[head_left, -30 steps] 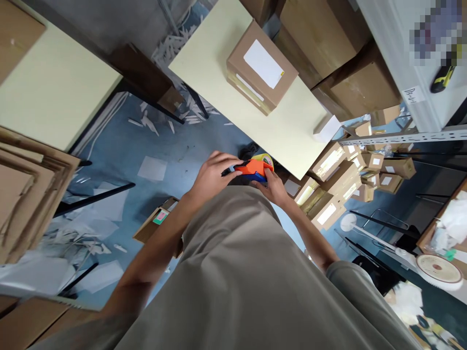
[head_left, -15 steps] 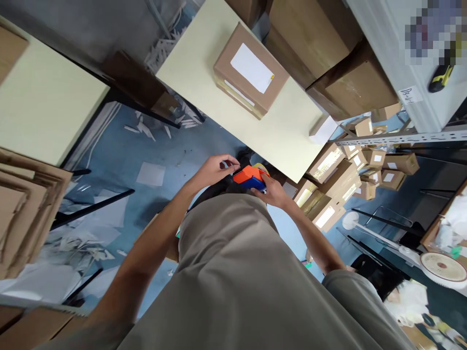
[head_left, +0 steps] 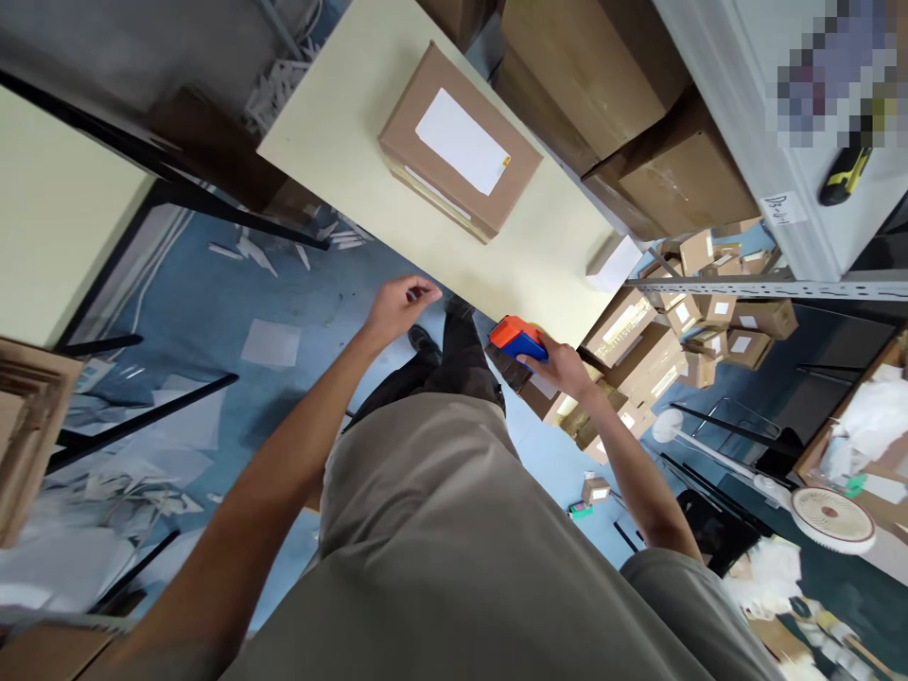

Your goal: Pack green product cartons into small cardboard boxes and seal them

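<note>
The right hand [head_left: 560,367] grasps the orange-and-blue tape dispenser [head_left: 517,339], located just beside the table [head_left: 543,279] edge. The left hand [head_left: 401,307], fingers loosely curled and unloaded, is positioned near the table.

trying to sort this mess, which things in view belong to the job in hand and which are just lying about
In the job:
- tape dispenser, in the right hand
- labelled box on the table, probably

Seemingly lying about:
- black-and-yellow tool
- fan
- paper sheet on the floor
</note>
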Demonstrator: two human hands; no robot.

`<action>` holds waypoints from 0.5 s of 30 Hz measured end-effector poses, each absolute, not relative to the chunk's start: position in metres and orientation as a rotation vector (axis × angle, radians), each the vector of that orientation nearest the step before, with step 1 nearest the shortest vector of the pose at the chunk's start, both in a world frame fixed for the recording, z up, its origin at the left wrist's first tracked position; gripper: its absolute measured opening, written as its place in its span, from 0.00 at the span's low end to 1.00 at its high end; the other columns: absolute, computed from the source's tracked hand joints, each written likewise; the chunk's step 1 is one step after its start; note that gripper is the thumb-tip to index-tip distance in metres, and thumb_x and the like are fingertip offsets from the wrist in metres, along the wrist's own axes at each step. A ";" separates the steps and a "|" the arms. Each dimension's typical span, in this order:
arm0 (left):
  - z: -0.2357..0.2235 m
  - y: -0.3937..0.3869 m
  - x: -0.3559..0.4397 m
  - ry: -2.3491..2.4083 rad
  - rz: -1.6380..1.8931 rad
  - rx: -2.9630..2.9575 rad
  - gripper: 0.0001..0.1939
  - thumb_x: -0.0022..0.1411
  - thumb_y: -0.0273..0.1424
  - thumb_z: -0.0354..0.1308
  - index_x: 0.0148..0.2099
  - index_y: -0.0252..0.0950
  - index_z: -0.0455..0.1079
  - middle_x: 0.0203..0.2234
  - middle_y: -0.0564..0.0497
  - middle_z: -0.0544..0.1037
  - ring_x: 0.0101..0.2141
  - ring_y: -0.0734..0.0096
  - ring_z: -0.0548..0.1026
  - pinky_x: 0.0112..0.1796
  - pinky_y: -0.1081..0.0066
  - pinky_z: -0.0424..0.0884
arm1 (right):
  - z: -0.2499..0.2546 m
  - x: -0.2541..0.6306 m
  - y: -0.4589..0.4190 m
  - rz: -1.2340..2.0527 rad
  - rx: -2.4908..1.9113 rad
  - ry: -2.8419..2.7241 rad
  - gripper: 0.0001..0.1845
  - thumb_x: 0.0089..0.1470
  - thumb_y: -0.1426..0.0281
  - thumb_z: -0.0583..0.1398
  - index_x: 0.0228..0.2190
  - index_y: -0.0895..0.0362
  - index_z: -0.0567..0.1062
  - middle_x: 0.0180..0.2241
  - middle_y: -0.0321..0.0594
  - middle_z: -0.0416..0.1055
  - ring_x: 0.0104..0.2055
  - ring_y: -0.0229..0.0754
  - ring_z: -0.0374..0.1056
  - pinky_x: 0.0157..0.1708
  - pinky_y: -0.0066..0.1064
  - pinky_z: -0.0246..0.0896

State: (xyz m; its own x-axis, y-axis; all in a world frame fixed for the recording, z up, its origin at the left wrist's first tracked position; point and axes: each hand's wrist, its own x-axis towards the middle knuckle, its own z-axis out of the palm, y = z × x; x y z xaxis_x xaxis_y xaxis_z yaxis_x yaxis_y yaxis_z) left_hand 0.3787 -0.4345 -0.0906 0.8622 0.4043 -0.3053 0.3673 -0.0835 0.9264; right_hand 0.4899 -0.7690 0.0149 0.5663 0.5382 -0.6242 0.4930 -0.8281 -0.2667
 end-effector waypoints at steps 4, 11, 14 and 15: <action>-0.109 -0.427 0.425 0.660 0.135 1.647 0.08 0.63 0.38 0.71 0.39 0.39 0.82 0.35 0.47 0.86 0.38 0.63 0.80 0.44 0.64 0.79 | -0.013 0.521 -0.755 0.929 -2.846 -0.853 0.37 0.75 0.46 0.61 0.70 0.58 0.68 0.49 0.56 0.86 0.47 0.65 0.84 0.45 0.46 0.76; -0.147 -0.435 0.487 0.819 0.312 1.581 0.03 0.65 0.32 0.70 0.40 0.39 0.83 0.39 0.47 0.87 0.39 0.65 0.81 0.46 0.65 0.79 | -0.075 0.555 -0.725 0.700 -2.992 -0.736 0.39 0.78 0.44 0.52 0.68 0.66 0.65 0.48 0.65 0.83 0.50 0.68 0.82 0.50 0.52 0.78; -0.158 -0.438 0.500 0.859 0.357 1.566 0.03 0.67 0.32 0.70 0.41 0.39 0.83 0.41 0.47 0.87 0.41 0.65 0.82 0.48 0.66 0.79 | -0.089 0.560 -0.719 0.683 -2.971 -0.684 0.39 0.79 0.45 0.49 0.68 0.66 0.65 0.48 0.65 0.83 0.50 0.67 0.82 0.50 0.53 0.79; -0.160 -0.440 0.504 0.869 0.365 1.558 0.03 0.67 0.33 0.71 0.42 0.40 0.83 0.42 0.47 0.87 0.42 0.65 0.82 0.48 0.66 0.79 | -0.091 0.560 -0.717 0.696 -2.972 -0.662 0.39 0.79 0.45 0.49 0.68 0.66 0.64 0.48 0.65 0.82 0.50 0.67 0.82 0.50 0.53 0.79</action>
